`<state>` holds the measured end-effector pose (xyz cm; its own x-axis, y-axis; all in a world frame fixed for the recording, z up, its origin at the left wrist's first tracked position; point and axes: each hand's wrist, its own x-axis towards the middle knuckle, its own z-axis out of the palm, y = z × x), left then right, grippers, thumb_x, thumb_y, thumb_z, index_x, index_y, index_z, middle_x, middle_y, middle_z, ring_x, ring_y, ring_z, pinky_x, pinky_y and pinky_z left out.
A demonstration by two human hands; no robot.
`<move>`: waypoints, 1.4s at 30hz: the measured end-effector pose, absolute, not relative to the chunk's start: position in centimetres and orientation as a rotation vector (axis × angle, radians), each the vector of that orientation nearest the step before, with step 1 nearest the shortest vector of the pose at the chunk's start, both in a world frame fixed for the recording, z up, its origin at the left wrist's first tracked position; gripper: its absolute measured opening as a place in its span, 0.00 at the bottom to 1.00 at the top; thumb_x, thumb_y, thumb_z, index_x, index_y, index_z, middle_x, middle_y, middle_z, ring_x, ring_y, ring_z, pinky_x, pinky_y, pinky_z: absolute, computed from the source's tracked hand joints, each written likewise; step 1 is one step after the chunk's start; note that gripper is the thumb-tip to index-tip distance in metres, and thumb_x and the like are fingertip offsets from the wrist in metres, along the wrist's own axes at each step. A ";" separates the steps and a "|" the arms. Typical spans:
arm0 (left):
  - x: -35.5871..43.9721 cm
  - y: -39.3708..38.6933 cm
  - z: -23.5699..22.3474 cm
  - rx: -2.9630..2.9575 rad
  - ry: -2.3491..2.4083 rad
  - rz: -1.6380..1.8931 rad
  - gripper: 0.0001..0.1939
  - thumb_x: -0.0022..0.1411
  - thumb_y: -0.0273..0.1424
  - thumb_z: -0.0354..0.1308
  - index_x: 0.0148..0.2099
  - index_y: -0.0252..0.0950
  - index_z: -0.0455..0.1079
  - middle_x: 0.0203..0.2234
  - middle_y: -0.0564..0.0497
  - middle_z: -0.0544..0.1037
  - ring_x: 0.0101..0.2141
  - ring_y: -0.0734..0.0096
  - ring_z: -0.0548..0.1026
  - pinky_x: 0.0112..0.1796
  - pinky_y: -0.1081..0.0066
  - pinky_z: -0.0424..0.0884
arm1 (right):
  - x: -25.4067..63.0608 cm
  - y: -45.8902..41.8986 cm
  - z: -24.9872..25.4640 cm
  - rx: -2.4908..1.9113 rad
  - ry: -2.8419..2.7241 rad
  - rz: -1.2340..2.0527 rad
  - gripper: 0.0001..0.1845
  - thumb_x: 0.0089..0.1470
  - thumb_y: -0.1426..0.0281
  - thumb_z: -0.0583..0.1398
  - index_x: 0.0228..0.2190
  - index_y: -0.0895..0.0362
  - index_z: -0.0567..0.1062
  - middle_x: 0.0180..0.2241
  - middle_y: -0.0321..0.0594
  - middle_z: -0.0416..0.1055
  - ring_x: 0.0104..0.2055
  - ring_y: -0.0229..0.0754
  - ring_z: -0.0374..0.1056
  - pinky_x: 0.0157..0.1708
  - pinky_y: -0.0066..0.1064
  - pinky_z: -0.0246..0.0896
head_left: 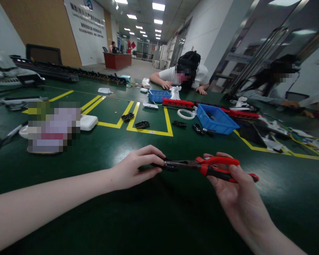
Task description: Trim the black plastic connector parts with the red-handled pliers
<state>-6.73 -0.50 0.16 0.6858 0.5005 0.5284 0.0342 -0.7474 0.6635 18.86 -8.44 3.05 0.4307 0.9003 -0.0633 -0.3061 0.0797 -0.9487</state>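
Note:
Red-and-black needle-nose pliers [215, 167] lie in my right hand [236, 191], its fingers wrapped round the handles. Their long jaws point left and reach a small black plastic part [171, 168] low over the green table. My left hand [139, 166] comes in from the left, fingers curled round the other end of that part. The fingertips hide much of it, so I cannot tell whether the jaws grip it or only touch it.
Several black plastic pieces [142, 124] lie near yellow tape lines. Behind them stand a blue bin [216, 118], a white ring [186, 113] and a smaller blue bin [159, 96]. A white box [87, 122] sits at left. Across the table a person [187, 71] leans forward; another sits at right.

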 end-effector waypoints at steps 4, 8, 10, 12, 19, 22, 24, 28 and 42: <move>-6.6 -0.5 0.2 2.234 0.433 0.999 0.08 0.69 0.26 0.56 0.49 0.37 0.72 0.50 0.45 0.73 0.51 0.63 0.75 0.51 0.61 0.75 | 18.7 -8.6 3.6 -1.162 -0.649 1.010 0.19 0.42 0.58 0.71 0.38 0.50 0.78 0.41 0.39 0.80 0.51 0.54 0.75 0.56 0.50 0.68; -6.6 -0.5 0.3 2.221 0.433 1.011 0.07 0.69 0.26 0.56 0.48 0.37 0.72 0.50 0.45 0.73 0.51 0.63 0.75 0.51 0.61 0.75 | 18.8 -8.6 3.7 -1.162 -0.663 0.999 0.19 0.43 0.58 0.71 0.38 0.49 0.78 0.42 0.38 0.80 0.51 0.53 0.75 0.56 0.50 0.68; -6.6 -0.5 0.2 2.224 0.436 1.009 0.08 0.69 0.26 0.56 0.48 0.37 0.72 0.50 0.45 0.73 0.51 0.63 0.74 0.51 0.61 0.75 | 18.8 -8.6 3.7 -1.164 -0.678 0.994 0.19 0.43 0.57 0.71 0.38 0.48 0.78 0.42 0.38 0.80 0.51 0.54 0.75 0.56 0.51 0.68; -6.6 -0.4 0.1 2.229 0.432 1.019 0.07 0.69 0.27 0.56 0.48 0.37 0.72 0.49 0.45 0.73 0.50 0.63 0.75 0.51 0.61 0.75 | 18.8 -8.7 3.6 -1.168 -0.690 0.991 0.19 0.42 0.57 0.71 0.38 0.48 0.78 0.42 0.38 0.80 0.51 0.54 0.75 0.56 0.52 0.67; -6.6 -0.4 0.0 2.117 0.519 0.958 0.12 0.65 0.29 0.61 0.50 0.36 0.69 0.47 0.46 0.75 0.47 0.64 0.75 0.48 0.61 0.75 | 18.8 -8.9 3.1 -1.177 -0.701 0.998 0.21 0.43 0.56 0.70 0.40 0.48 0.78 0.43 0.38 0.80 0.52 0.55 0.74 0.57 0.54 0.65; -6.6 -0.4 0.0 2.044 0.589 0.909 0.18 0.62 0.29 0.64 0.53 0.36 0.66 0.47 0.46 0.76 0.46 0.63 0.75 0.49 0.59 0.74 | 18.7 -9.0 3.0 -1.178 -0.713 1.006 0.21 0.43 0.57 0.70 0.40 0.48 0.78 0.43 0.38 0.80 0.52 0.54 0.74 0.57 0.53 0.64; -6.5 -0.4 0.1 2.054 0.596 0.883 0.21 0.61 0.29 0.65 0.55 0.37 0.65 0.47 0.47 0.75 0.47 0.63 0.75 0.49 0.59 0.74 | 18.5 -9.0 3.0 -1.180 -0.733 1.028 0.20 0.44 0.59 0.70 0.41 0.48 0.77 0.43 0.38 0.80 0.53 0.54 0.73 0.57 0.53 0.64; -6.5 -0.4 0.1 2.136 0.594 0.832 0.26 0.60 0.31 0.66 0.60 0.39 0.65 0.45 0.48 0.71 0.44 0.64 0.73 0.45 0.61 0.75 | 18.4 -9.0 2.7 -1.184 -0.775 1.045 0.21 0.43 0.59 0.70 0.41 0.47 0.77 0.43 0.39 0.80 0.51 0.55 0.74 0.55 0.56 0.65; -6.2 -0.6 0.6 2.186 0.588 0.536 0.18 0.64 0.32 0.63 0.55 0.36 0.70 0.41 0.49 0.79 0.38 0.66 0.77 0.38 0.69 0.73 | 18.1 -8.8 2.1 -1.247 -0.752 1.119 0.21 0.41 0.64 0.71 0.40 0.48 0.77 0.42 0.38 0.80 0.48 0.53 0.76 0.53 0.54 0.67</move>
<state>-6.16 -0.58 0.64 0.8028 0.5681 0.1809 0.2325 -0.5777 0.7825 18.08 -8.78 2.14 0.3191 0.9391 -0.1273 -0.2373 -0.0509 -0.9701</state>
